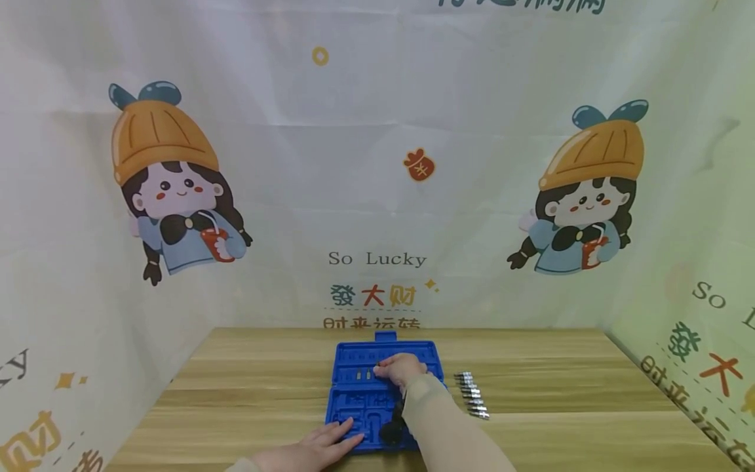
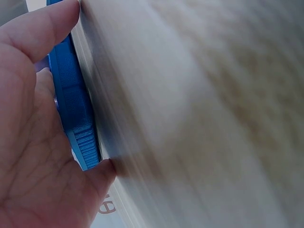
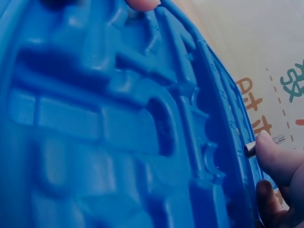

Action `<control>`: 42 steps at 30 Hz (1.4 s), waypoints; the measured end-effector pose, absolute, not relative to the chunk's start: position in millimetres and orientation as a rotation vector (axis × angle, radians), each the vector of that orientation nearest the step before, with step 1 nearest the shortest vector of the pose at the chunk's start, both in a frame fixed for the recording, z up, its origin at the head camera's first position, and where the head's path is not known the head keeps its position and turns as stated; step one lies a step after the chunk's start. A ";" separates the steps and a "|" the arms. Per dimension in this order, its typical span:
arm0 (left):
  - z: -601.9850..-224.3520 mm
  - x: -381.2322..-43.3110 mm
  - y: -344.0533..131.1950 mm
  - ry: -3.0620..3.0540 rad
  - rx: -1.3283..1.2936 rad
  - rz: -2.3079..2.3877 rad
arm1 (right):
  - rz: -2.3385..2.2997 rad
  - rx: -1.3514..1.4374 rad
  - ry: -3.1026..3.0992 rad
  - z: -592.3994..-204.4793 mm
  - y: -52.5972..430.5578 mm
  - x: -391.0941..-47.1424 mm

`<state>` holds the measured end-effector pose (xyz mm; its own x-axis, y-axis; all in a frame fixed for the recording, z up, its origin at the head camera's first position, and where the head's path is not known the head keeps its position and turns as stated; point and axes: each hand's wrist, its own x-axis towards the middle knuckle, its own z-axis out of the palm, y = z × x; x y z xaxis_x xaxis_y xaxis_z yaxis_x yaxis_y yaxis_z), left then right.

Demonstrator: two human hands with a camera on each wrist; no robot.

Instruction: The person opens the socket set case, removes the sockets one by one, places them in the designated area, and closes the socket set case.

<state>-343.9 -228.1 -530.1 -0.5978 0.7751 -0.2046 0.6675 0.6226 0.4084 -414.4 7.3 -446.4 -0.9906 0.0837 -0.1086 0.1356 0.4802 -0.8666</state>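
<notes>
A blue plastic tool case (image 1: 354,398) lies unfolded on the table, its moulded recesses facing up. My right hand (image 1: 404,369) reaches over its far half. In the right wrist view, thumb and fingers pinch a small silver socket bit (image 3: 251,149) with a dark hollow end, close over the far half's edge. Two small bits (image 1: 364,375) stand in slots just left of that hand. My left hand (image 1: 318,447) rests on the near left corner of the case with fingers extended; the left wrist view has its thumb and little finger along the case's side wall (image 2: 73,90).
Several silver socket bits (image 1: 472,395) lie in a row on the wooden table (image 1: 548,393), to the right of the case. A latch tab (image 1: 386,336) juts from the far edge of the case. Behind the table hangs a printed cloth (image 1: 377,196).
</notes>
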 end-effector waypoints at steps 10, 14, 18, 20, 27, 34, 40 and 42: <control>-533.5 -345.9 -230.3 2.488 1.173 0.414 | -1.705 -0.154 2.469 -432.6 24.4 -405.7; -529.2 -341.9 -229.4 2.495 1.168 0.420 | -1.653 -0.208 2.527 -428.6 32.1 -404.1; -527.5 -339.9 -228.8 2.512 1.191 0.399 | -1.632 -0.295 2.560 -428.3 42.0 -404.6; -524.5 -337.6 -227.5 2.523 1.189 0.382 | -1.625 -0.341 2.558 -429.2 48.2 -405.6; -524.0 -337.4 -228.4 2.506 1.170 0.411 | -1.628 -0.386 2.522 -430.5 70.2 -405.3; -523.7 -339.0 -228.6 2.502 1.133 0.421 | -1.638 -0.342 2.549 -426.8 92.8 -399.2; -501.6 -322.7 -223.2 2.499 1.093 0.453 | -1.642 -0.334 2.563 -423.3 118.3 -389.8; -504.8 -324.5 -224.0 2.488 1.081 0.451 | -1.665 -0.330 2.549 -424.3 127.1 -388.3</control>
<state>-324.5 -224.0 -504.8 -0.6265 0.7472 -0.2216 0.6220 0.6507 0.4356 -388.3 127.1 -424.3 -0.9736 -0.2225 0.0511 -0.1362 0.3865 -0.9122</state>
